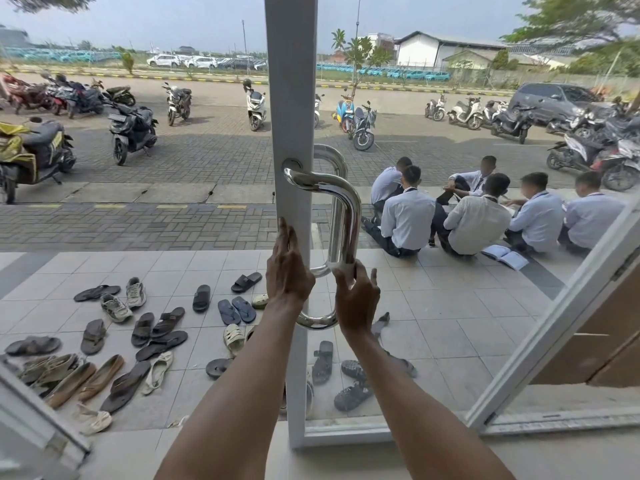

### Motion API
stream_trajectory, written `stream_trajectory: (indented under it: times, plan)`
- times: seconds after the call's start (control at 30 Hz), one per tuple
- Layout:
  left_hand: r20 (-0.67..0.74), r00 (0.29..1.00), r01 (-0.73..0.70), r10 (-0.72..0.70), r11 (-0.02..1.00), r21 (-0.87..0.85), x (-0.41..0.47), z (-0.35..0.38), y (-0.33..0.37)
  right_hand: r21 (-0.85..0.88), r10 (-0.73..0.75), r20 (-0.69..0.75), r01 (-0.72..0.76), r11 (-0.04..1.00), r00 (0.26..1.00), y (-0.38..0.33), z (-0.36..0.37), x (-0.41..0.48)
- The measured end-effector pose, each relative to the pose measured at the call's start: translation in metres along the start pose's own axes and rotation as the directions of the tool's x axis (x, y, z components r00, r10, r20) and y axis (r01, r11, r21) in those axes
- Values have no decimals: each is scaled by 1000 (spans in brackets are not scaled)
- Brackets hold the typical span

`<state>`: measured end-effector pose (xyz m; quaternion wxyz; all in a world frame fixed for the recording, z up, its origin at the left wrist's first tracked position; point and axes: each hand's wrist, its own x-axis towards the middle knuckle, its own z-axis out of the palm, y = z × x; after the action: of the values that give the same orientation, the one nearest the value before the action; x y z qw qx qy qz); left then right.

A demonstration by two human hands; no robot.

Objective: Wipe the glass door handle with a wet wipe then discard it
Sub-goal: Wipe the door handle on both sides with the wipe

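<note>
Tiled porch (450, 306) behind glass: upright tubular chrome handle (343, 216), right hand (356, 299) curled round its lower end, left hand (287, 271) resting straight, closed fingers on the white frame (291, 116).

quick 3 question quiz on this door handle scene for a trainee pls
1. True or false: the left hand grips the chrome handle.
2. Where on the handle is the right hand? A) the top bend B) the lower end of the upright bar C) off it
3. Fill in: on the tiles outside lie many ___.
Key: 1 false, it lies flat against the white door frame; 2 B; 3 sandals and shoes.
</note>
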<state>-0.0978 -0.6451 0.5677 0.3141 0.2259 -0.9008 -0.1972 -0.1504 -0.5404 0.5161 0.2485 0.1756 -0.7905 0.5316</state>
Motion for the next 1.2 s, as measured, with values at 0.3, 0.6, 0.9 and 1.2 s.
stream_trajectory:
  times: [0.3,0.6,0.9,1.2]
  plan:
    - [3,999,-38,38,999,25,0,-2,-6,-108,267,180,-251,962,947,28,6,-44]
    - [14,1000,-11,11,1000,-2,-6,-1,-2,1,59,-2,-59,998,998,-10,-10,-5]
    - [3,1000,-9,9,1000,18,-7,2,-2,-5,44,-32,-44,999,999,10,0,-25]
    - [12,1000,-12,12,1000,28,-6,5,-7,-74,323,193,-314,947,927,47,11,-45]
